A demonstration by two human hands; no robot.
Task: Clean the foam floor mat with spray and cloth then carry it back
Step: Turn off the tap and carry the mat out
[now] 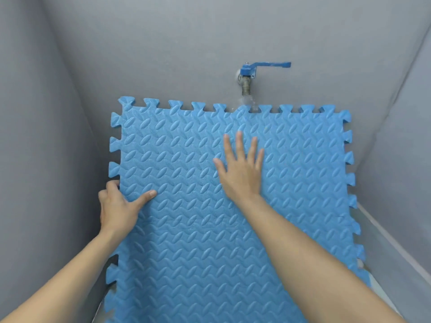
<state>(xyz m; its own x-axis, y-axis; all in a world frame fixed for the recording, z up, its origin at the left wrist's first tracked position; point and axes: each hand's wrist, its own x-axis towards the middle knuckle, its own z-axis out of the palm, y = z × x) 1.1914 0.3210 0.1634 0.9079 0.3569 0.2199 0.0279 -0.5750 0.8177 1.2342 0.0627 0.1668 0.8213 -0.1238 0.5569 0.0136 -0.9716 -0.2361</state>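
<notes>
While the left hand pinches the blue interlocking foam floor mat and the right hand lies flat and open on it under the running blue-handled brass tap, I'd guess we're mid-clean, carrying still left.

Blue foam mat stood tilted against grey wall, toothed top edge under brass tap with blue lever. Water fell from spout onto mat's upper edge. Left hand gripped left edge, thumb on face. Right hand pressed flat, fingers spread, near centre.
</notes>
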